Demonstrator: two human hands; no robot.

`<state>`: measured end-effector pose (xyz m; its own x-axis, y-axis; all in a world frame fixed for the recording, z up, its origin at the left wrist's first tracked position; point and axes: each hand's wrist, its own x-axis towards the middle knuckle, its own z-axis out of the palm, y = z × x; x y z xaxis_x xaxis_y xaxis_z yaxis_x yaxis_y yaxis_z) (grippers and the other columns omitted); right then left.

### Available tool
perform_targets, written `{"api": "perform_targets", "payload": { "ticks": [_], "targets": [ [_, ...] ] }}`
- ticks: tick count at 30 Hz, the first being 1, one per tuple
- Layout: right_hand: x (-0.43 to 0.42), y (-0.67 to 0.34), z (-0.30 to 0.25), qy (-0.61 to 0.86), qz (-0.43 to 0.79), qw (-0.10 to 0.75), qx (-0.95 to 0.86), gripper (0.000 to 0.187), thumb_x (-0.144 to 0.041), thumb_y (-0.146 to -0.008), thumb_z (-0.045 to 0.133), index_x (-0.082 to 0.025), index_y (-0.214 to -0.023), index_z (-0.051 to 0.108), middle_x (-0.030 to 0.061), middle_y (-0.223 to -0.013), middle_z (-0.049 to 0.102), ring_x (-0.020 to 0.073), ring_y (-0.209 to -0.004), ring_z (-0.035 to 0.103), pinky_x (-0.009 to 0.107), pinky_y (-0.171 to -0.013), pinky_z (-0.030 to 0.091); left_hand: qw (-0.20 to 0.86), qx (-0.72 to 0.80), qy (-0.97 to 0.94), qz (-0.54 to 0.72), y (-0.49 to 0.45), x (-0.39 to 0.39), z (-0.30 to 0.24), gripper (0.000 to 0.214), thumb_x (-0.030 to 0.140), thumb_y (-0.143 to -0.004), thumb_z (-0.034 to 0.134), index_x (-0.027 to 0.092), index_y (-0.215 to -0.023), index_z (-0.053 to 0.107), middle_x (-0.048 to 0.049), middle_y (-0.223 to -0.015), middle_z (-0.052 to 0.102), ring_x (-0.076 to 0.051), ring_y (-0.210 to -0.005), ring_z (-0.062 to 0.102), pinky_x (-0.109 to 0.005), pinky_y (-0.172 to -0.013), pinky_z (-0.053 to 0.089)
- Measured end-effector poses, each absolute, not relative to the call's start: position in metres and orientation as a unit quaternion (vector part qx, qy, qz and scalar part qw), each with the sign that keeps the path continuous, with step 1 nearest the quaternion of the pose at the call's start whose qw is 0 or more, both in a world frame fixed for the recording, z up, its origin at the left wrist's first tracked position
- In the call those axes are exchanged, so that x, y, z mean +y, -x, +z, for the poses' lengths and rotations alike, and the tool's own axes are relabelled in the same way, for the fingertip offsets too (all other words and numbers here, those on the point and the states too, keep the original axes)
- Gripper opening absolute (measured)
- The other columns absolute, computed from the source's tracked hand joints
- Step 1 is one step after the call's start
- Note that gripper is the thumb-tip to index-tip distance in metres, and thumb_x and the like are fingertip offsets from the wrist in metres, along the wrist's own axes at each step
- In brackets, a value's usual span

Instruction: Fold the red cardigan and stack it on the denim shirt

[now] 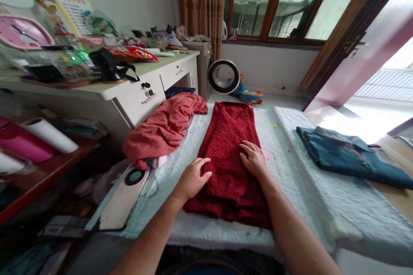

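Note:
A dark red textured garment (pixel 229 150) lies folded lengthwise on the pale blue blanket (pixel 280 167). Its ribbed lower edges face me, with a wider layer showing beneath. My left hand (pixel 195 178) is at its left edge, thumb and fingers apart, the fingertips at the cloth. On its right half rests my right hand (pixel 254 159), fingers spread and laid on the fabric. Neither hand grips anything. Left of the garment is a crumpled coral-red cloth (pixel 164 124). Folded dark blue denim (pixel 351 154) lies at the right.
A pale flat case with a dark round spot (pixel 121 202) lies at the blanket's left edge. Along the left stands a cluttered desk (pixel 138 99) with drawers. Beyond the blanket are a round-doored appliance (pixel 223 76) and a blue-orange ride-on toy (pixel 247 93).

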<state>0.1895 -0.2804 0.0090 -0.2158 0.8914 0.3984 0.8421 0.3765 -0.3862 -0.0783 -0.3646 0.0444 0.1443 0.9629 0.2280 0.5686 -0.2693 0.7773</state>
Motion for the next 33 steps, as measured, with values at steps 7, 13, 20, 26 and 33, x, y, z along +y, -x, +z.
{"api": "perform_targets", "payload": {
  "ticks": [7, 13, 20, 26, 33],
  "targets": [
    [-0.281, -0.189, 0.010, 0.556, 0.043, 0.280, -0.781, 0.039, -0.029, -0.088, 0.050, -0.026, -0.126, 0.061, 0.0051, -0.139, 0.055, 0.0258, -0.129, 0.046, 0.048, -0.108, 0.034, 0.265, 0.522, -0.724, 0.365, 0.078, -0.369, 0.051, 0.042, 0.016, -0.079, 0.060, 0.023, -0.120, 0.063, -0.0055, -0.120, 0.063, -0.021, -0.112, 0.060, -0.038, -0.105, 0.043],
    [-0.281, -0.188, 0.009, 0.562, 0.039, 0.251, -0.787, 0.038, -0.029, -0.089, 0.050, -0.026, -0.125, 0.062, 0.0052, -0.138, 0.056, 0.0261, -0.129, 0.046, 0.049, -0.108, 0.033, 0.238, 0.538, -0.741, 0.325, 0.081, -0.368, 0.041, 0.044, 0.013, -0.078, 0.060, 0.023, -0.120, 0.062, -0.0062, -0.117, 0.062, -0.022, -0.110, 0.060, -0.038, -0.103, 0.046],
    [-0.281, -0.187, 0.009, 0.568, 0.036, 0.241, -0.786, 0.039, -0.031, -0.089, 0.049, -0.024, -0.126, 0.060, 0.0065, -0.138, 0.055, 0.0258, -0.127, 0.048, 0.047, -0.107, 0.034, 0.107, 0.563, -0.763, 0.299, 0.071, -0.369, 0.043, 0.042, 0.012, -0.081, 0.058, 0.022, -0.121, 0.061, -0.0096, -0.130, 0.056, -0.027, -0.119, 0.054, -0.044, -0.107, 0.042],
    [-0.282, -0.186, 0.012, 0.571, 0.037, 0.231, -0.787, 0.038, -0.031, -0.090, 0.048, -0.023, -0.126, 0.059, 0.0069, -0.137, 0.056, 0.0256, -0.126, 0.049, 0.046, -0.106, 0.034, 0.156, 0.469, -0.828, 0.265, 0.056, -0.374, 0.040, 0.045, 0.026, -0.082, 0.065, 0.025, -0.127, 0.058, -0.0078, -0.150, 0.042, -0.029, -0.140, 0.035, -0.048, -0.116, 0.029],
    [-0.285, -0.184, 0.016, 0.576, 0.036, 0.215, -0.788, 0.038, -0.031, -0.091, 0.048, -0.023, -0.127, 0.059, 0.0073, -0.139, 0.055, 0.0253, -0.127, 0.049, 0.046, -0.106, 0.033, 0.174, 0.490, -0.844, 0.134, 0.056, -0.379, 0.035, 0.055, 0.035, -0.085, 0.062, 0.024, -0.138, 0.049, -0.0106, -0.153, 0.038, -0.031, -0.143, 0.029, -0.051, -0.116, 0.024]
  ]
}}
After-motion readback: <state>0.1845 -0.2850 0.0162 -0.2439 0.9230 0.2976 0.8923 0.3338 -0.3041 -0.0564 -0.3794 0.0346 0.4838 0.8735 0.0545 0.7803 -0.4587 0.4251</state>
